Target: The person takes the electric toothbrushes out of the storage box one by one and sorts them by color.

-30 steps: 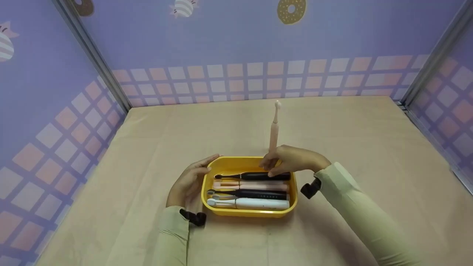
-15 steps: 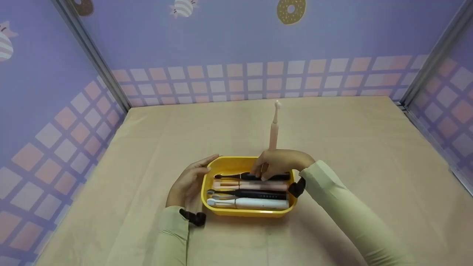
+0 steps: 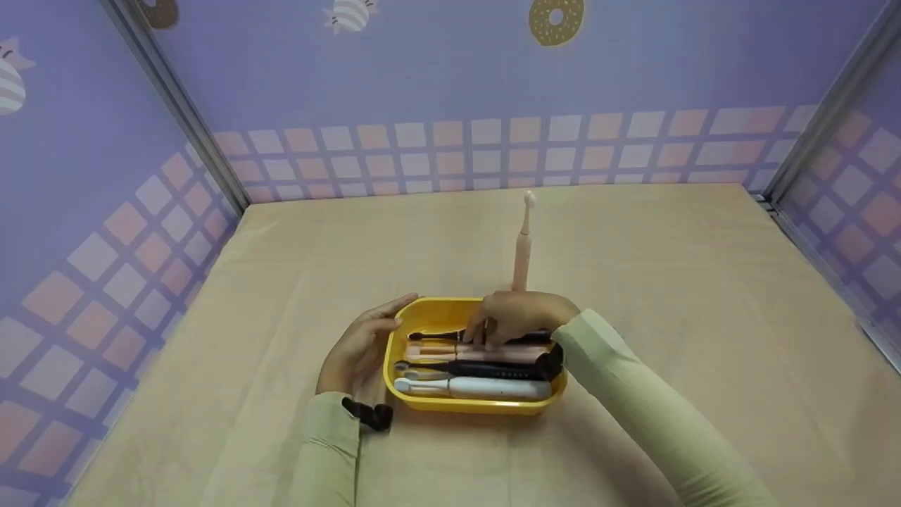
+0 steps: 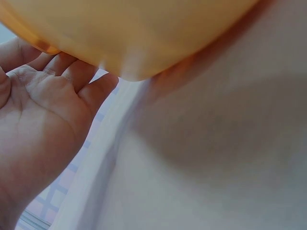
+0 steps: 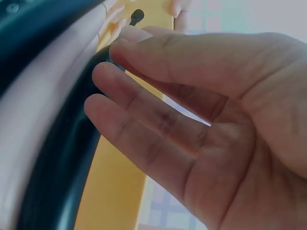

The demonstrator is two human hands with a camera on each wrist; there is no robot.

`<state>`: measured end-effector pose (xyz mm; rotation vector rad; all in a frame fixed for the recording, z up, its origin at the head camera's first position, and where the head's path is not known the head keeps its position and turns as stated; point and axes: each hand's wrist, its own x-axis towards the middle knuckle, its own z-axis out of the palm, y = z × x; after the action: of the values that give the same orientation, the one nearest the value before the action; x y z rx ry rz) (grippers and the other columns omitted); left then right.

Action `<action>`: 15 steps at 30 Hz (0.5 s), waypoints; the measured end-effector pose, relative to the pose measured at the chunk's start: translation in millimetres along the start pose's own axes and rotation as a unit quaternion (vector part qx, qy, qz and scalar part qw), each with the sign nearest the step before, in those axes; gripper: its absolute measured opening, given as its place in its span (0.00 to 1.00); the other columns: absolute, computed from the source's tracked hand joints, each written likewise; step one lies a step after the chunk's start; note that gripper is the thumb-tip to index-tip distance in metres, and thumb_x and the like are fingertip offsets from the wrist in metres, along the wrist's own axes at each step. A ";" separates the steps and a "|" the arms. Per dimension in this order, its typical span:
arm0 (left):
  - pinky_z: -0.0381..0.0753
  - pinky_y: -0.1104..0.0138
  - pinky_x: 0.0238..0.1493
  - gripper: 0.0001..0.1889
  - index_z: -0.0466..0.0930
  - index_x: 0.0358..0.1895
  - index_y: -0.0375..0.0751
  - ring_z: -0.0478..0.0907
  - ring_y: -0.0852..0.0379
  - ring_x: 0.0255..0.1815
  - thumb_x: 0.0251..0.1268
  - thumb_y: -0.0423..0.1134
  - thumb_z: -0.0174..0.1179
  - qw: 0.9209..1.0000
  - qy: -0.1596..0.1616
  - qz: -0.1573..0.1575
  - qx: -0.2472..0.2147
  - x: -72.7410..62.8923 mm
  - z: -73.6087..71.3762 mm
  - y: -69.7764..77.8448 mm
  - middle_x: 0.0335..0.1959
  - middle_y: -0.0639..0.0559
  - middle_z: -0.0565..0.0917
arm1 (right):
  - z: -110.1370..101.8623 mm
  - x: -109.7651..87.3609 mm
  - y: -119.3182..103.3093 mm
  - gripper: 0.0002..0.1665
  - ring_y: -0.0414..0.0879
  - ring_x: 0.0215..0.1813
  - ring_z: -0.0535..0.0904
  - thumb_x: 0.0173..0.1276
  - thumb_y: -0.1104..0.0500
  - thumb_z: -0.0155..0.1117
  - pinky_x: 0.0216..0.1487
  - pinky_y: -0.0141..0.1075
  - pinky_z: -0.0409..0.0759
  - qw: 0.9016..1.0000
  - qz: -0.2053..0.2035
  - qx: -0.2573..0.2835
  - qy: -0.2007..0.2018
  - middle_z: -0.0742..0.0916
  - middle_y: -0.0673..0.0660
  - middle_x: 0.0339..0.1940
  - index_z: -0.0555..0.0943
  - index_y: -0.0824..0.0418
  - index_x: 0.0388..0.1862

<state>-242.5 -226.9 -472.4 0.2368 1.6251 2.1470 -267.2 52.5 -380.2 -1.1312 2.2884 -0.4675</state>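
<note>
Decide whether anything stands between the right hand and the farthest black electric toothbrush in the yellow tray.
Nothing visible does: the right hand is at the black electric toothbrush, its fingers reaching over it. The pink electric toothbrushes lie alongside, not on top; the upright pink electric toothbrush rises beyond the hand.

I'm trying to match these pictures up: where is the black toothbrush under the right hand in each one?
Head: inside the box, farthest back in the row, partly hidden by the right hand.
Left wrist: not in it.
Right wrist: the toothbrush slants from bottom left towards the top, beside the fingers.
Shared landmark: the yellow box, visible in all three.
</note>
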 end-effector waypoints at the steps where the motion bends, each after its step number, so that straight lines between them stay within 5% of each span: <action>1: 0.71 0.62 0.67 0.27 0.59 0.74 0.43 0.68 0.50 0.68 0.73 0.31 0.43 1.000 0.002 -0.001 0.000 -0.1 0.1 -0.1 0.74 0.46 0.63 | 0.6 0.9 -0.9 0.22 0.40 0.43 0.82 0.60 0.70 0.61 0.47 0.33 0.82 1.000 0.001 -0.005 0.000 0.88 0.52 0.48 0.85 0.56 0.53; 15: 0.68 0.60 0.69 0.27 0.60 0.74 0.44 0.65 0.49 0.71 0.71 0.31 0.44 1.000 0.011 -0.009 0.009 -0.4 1.6 0.9 0.75 0.48 0.62 | 11.4 10.6 -7.5 0.21 0.40 0.39 0.77 0.59 0.72 0.60 0.46 0.34 0.80 1.000 0.001 -0.012 0.007 0.88 0.53 0.44 0.86 0.57 0.49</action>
<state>-241.7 -225.9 -471.0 0.2021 1.6525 2.1300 -261.0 38.7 -388.6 -1.1409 2.3126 -0.4482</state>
